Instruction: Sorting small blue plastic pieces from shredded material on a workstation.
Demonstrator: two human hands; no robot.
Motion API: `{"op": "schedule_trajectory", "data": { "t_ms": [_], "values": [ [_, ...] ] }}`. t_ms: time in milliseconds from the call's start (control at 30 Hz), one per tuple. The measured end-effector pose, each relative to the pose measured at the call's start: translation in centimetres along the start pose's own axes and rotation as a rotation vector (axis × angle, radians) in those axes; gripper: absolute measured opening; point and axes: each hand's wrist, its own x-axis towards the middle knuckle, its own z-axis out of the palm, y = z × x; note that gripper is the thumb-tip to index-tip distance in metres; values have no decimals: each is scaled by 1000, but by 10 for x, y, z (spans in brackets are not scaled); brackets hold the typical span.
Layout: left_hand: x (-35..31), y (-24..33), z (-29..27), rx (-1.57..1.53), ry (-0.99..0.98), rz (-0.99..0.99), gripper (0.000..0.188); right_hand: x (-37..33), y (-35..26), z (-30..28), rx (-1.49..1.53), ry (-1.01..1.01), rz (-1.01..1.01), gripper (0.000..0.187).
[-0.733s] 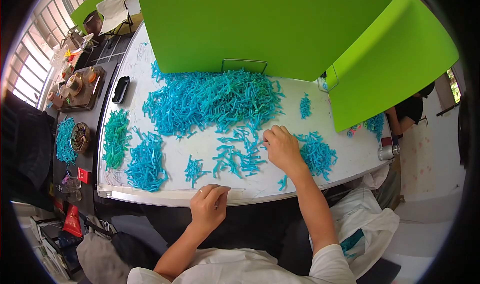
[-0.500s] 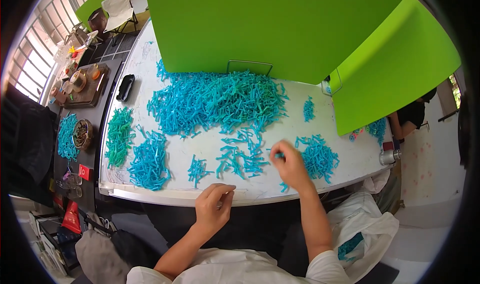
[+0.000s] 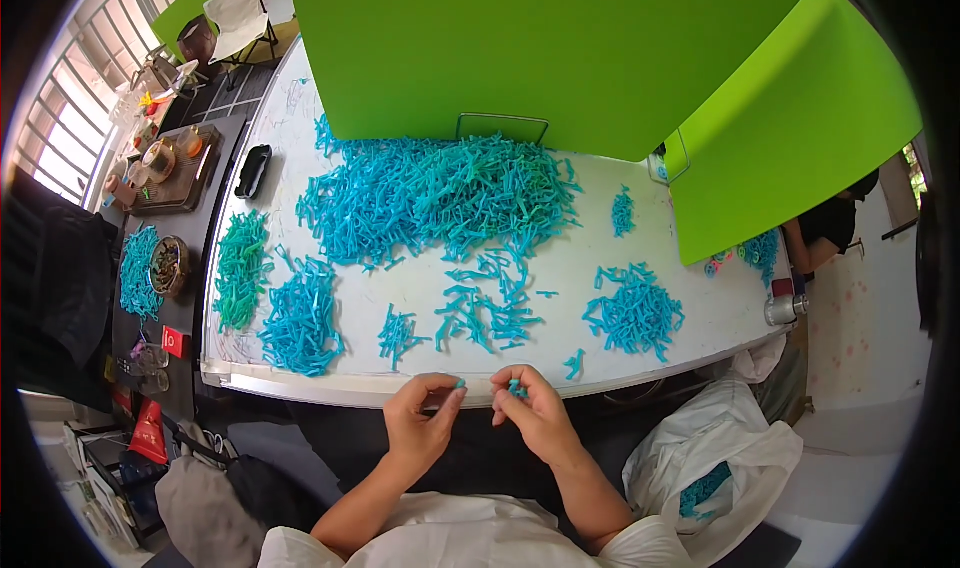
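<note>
Near the front edge of the white table, my left hand is closed in a pinch, with a speck of teal showing at the fingertips. Just to its right, my right hand has its fingers closed on a small teal plastic piece. The two hands are apart. Beyond them lies a loose scatter of blue and teal plastic pieces, with a small cluster to its left. A rounder pile sits to the right, and a few pieces lie nearer the edge.
A large blue-teal heap spreads along the foot of an upright green board. Two piles, one green-teal and one blue, lie at left beside a black tray. A white sack stands at the lower right.
My right hand has come from beside the right pile back to the front edge, close to my left hand, with a teal piece in its fingers. My left hand has barely moved.
</note>
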Motion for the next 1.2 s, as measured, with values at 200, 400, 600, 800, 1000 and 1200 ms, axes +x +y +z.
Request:
{"op": "schedule_trajectory", "data": {
  "t_ms": [200, 400, 600, 800, 1000, 1200],
  "values": [
    [10, 12, -1, 168, 41, 158, 10, -7, -12, 16, -176, 159, -20, 25],
    [6, 3, 0, 111, 38, 117, 14, -3, 16, 10, -147, 211, -79, 18],
    [10, 11, 0, 159, 53, 201, 14, 0, 17, 20, 159, 276, -55, 19],
    [10, 10, 3, 218, 50, 303, 16, -4, 20, 23, 142, 307, -8, 22],
    [9, 8, 2, 225, 29, 294, 17, -4, 21, 27, 48, 323, -59, 17],
    [7, 6, 6, 179, 1, 254, 17, -13, 30, 26, -92, 284, -137, 16]
  ]
}}
